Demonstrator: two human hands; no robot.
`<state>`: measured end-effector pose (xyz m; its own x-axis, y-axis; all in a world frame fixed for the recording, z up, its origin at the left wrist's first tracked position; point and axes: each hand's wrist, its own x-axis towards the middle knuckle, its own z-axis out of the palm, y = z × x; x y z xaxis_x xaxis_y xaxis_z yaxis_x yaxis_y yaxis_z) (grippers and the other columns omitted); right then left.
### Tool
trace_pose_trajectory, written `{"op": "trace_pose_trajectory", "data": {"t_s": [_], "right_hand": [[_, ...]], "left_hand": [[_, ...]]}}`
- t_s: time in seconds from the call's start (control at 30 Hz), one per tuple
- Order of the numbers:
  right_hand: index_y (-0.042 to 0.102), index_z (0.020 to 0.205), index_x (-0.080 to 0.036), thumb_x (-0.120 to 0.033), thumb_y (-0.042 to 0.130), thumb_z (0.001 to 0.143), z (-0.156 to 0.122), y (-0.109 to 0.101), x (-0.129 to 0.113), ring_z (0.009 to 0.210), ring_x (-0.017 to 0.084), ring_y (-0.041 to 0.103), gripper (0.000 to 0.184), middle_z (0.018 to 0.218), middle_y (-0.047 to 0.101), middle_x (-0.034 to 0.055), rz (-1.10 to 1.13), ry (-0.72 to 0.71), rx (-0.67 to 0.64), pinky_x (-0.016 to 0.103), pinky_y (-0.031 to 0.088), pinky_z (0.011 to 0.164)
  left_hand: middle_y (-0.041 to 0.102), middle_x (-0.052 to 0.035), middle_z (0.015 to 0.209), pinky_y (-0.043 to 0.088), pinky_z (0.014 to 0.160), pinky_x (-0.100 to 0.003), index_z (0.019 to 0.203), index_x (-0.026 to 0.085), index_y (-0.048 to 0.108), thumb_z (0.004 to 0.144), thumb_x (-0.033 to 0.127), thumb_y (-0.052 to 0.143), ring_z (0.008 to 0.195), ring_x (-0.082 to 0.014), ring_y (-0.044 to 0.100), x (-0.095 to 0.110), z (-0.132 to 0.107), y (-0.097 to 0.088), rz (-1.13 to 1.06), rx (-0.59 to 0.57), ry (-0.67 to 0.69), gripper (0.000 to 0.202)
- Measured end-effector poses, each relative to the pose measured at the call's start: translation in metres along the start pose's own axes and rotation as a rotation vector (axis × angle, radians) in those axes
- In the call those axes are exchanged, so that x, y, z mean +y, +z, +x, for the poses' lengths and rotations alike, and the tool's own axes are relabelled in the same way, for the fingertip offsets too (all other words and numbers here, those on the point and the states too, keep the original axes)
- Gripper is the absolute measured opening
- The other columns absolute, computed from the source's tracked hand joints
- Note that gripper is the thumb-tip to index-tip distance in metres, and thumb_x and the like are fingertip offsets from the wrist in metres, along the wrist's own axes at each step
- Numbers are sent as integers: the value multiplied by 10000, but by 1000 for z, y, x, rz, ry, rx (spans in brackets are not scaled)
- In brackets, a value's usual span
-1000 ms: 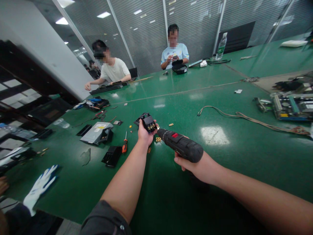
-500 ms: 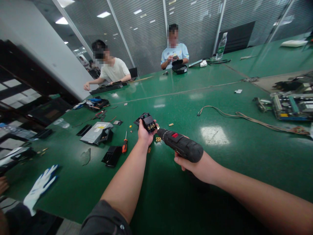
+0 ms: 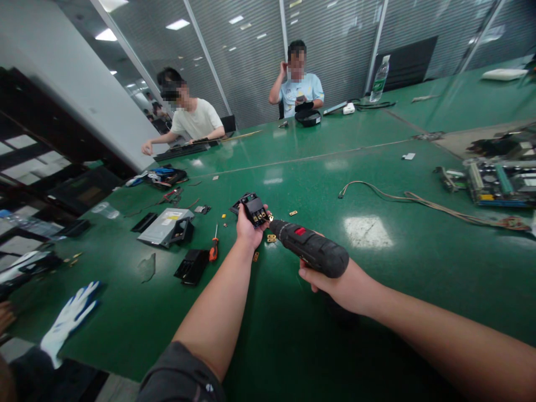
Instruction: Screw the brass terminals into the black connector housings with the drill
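Note:
My left hand [image 3: 248,230] is closed round a black plastic block with brass terminals [image 3: 254,211], held tilted just over the table. In my right hand [image 3: 335,282] is a black cordless drill [image 3: 312,245] with a red switch on top, its fingers wrapped round the grip. The drill's nose points left at the terminal end of the block; whether the bit touches a screw is too small to tell. Below and beside the block lie small brass plates [image 3: 271,238], with another brass plate [image 3: 292,213] a little to the right.
On the green table [image 3: 301,346], left of my arm, lie an orange screwdriver [image 3: 213,249], a black plastic part [image 3: 191,267], a grey drive case [image 3: 165,226] and a white glove [image 3: 71,318]. Cables [image 3: 419,196] and a circuit board [image 3: 498,181] lie right. Two people sit across.
My hands, the drill and the black block stay practically in place. Across the table, the person in the light blue shirt has raised one hand to the side of the head.

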<state>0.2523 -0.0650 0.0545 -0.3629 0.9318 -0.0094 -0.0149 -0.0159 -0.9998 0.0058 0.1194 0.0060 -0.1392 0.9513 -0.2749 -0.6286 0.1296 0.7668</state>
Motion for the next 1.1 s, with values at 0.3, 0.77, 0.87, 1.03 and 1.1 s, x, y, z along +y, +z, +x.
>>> {"op": "trace_pose_trajectory", "data": {"t_s": [0.3,0.77,0.87,1.03,1.1], "right_hand": [[519,1758,-234,-322,823,960,0,-2,2,645,186,676,858,1032,799,42,-38,-42,16,381,597,634],[630,1694,-254,-328,859,973,0,-3,7,762,241,750,760,1043,834,65,-58,-91,42,407,666,717],[607,1708,-246,-322,852,970,0,-2,4,695,209,711,781,1049,835,60,-56,-79,36,384,645,674],[518,1776,-215,-338,828,963,0,0,1,653,181,673,879,1111,826,76,-53,-37,13,368,605,625],[552,1759,-232,-347,841,970,0,0,2,673,193,685,848,1088,824,70,-57,-47,24,376,610,637]], "left_hand": [[881,-131,1001,648,644,-319,1461,158,780,1251,648,425,750,-248,830,1,-2,2,-12,11,-10,641],[885,-133,1014,651,654,-319,1471,164,777,1250,650,421,754,-244,834,0,0,0,4,11,10,643],[882,-128,1007,651,651,-312,1436,165,785,1253,651,403,760,-240,839,0,0,0,7,-4,12,645],[883,-121,1004,644,643,-308,1429,163,790,1259,649,387,762,-237,839,0,0,0,20,-4,15,653],[885,-122,1010,649,650,-311,1432,162,791,1262,651,377,764,-236,838,0,0,0,21,-6,15,663]]}}
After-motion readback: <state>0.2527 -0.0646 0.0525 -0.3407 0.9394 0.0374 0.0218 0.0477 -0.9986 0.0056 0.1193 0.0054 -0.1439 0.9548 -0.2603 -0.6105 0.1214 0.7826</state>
